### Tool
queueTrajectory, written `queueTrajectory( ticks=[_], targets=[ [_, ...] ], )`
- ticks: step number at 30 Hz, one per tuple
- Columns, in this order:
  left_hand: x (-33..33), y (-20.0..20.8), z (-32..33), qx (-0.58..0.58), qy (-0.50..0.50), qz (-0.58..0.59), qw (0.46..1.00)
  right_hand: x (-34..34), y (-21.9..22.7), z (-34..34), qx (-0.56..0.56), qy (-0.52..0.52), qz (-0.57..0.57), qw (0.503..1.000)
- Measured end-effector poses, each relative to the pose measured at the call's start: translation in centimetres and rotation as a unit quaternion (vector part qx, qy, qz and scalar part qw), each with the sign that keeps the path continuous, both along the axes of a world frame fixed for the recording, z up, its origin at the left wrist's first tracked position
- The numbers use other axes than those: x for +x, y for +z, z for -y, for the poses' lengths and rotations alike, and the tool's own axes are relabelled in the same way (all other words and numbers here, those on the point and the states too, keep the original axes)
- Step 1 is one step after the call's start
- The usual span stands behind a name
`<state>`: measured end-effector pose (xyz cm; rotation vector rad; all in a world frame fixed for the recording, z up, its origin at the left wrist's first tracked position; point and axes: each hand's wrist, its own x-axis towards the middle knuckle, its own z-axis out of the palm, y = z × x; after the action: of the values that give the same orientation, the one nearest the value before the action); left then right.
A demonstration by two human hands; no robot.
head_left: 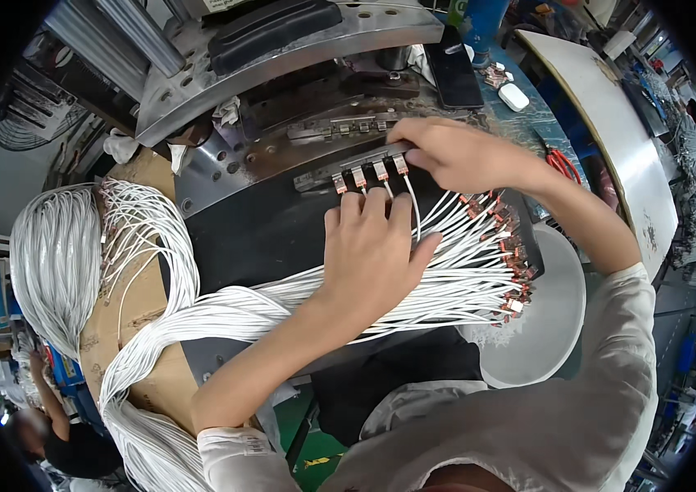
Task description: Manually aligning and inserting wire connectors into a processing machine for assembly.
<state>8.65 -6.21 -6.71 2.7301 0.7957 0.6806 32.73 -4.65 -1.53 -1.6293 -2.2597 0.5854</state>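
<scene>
A slotted metal bar [312, 179] lies on the black work surface with several small metal-and-orange connectors [381, 170] along its near edge. White cables [413, 205] run toward me from these connectors. My right hand [467, 157] grips the bar's right end, its fingers bent and closed there. Just below the connectors, my left hand [371, 250] reaches over the cables with fingers stretched and thumb apart, the fingertips touching the cable ends. Under and beside it spreads a thick bundle of white cables [241, 316], whose orange-tipped ends [516, 271] fan out at the right.
Behind the bar stands a metal press [290, 57], with another slotted metal strip [348, 127] at its base. A black phone [454, 74], a white case [513, 97] and red-handled pliers [563, 164] lie at the right. A round grey tub [557, 328] sits below the cable ends.
</scene>
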Motion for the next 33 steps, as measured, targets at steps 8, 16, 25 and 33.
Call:
queueTrajectory(
  ticks=[8, 16, 25, 33],
  targets=[
    [1.7, 5.7, -5.3, 0.033, 0.007, 0.074, 0.997, 0.4, 0.1, -10.5, 0.030, -0.138, -0.184, 0.973],
    [1.7, 2.0, -14.7, 0.087, 0.083, 0.007, 0.993, 3.7, -3.4, -19.0, 0.424, -0.085, 0.073, 0.899],
    [2.8, 3.4, -15.0, 0.012, 0.138, -0.037, 0.990, 3.9, -3.8, -18.5, 0.468, -0.062, 0.145, 0.869],
    [2.5, 2.5, -16.6, 0.064, 0.122, 0.004, 0.990, 2.8, -3.4, -17.4, 0.437, -0.059, 0.114, 0.890]
  ],
)
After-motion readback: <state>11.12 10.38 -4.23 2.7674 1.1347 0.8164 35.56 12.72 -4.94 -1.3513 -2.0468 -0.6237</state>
